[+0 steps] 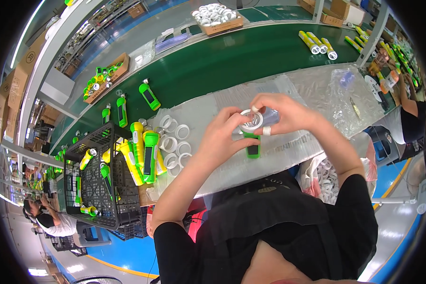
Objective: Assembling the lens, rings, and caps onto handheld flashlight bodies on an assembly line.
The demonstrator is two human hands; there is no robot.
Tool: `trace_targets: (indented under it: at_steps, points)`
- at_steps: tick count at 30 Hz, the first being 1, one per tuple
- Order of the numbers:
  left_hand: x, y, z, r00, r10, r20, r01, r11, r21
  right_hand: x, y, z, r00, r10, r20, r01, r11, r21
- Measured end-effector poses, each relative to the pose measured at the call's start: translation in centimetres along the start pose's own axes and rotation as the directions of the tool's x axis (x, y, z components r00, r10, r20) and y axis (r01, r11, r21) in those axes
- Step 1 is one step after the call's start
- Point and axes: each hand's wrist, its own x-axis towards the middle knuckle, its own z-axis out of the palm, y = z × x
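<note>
A green flashlight point(253, 151) with a dark panel on its body is held over the plastic-covered bench, its head tipped up toward me. My left hand point(218, 136) is closed round the head from the left, thumb below and fingers above. A white ring point(259, 127) sits at the head, around a shiny reflector. From the right, my right hand point(288, 113) pinches at the ring, fingertips at its upper edge. A white band circles one of its fingers. Bluish clear plastic point(270, 116) shows beneath this hand. Several loose white rings point(169, 144) lie left of my left forearm.
Yellow and green flashlights point(150, 154) lean beside a black crate point(113, 184). Beyond the bench runs a green conveyor belt point(194, 78) carrying more flashlights. A carton of white rings point(222, 28) stands on the far side. Co-workers sit at left and right.
</note>
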Motion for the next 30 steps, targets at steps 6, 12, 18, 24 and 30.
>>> trace_targets:
  at_steps: [6,12,18,24,30]
  points:
    - [0.3,0.0,2.5,0.993,-0.113,-0.031,0.107,0.981,-0.16,3.4,-2.5,-3.2,0.911,0.038,0.411,0.068,0.968,-0.242]
    - [0.4,-0.2,3.4,0.995,-0.044,-0.095,0.034,0.993,-0.112,3.7,-3.4,-2.1,0.85,0.357,0.387,-0.181,0.888,-0.423]
    - [0.9,-0.3,3.7,0.989,-0.053,-0.136,0.041,0.995,-0.093,2.5,-3.4,-1.9,0.871,0.468,0.149,-0.328,0.779,-0.534]
    - [0.2,-0.8,3.8,0.991,-0.035,-0.132,0.016,0.99,-0.141,2.1,-1.7,-1.4,0.961,0.172,0.218,-0.111,0.957,-0.268]
    - [-0.4,-1.1,2.7,0.998,-0.036,-0.049,0.009,0.879,-0.477,0.7,-4.8,-2.2,0.998,0.043,0.037,-0.038,0.989,-0.141]
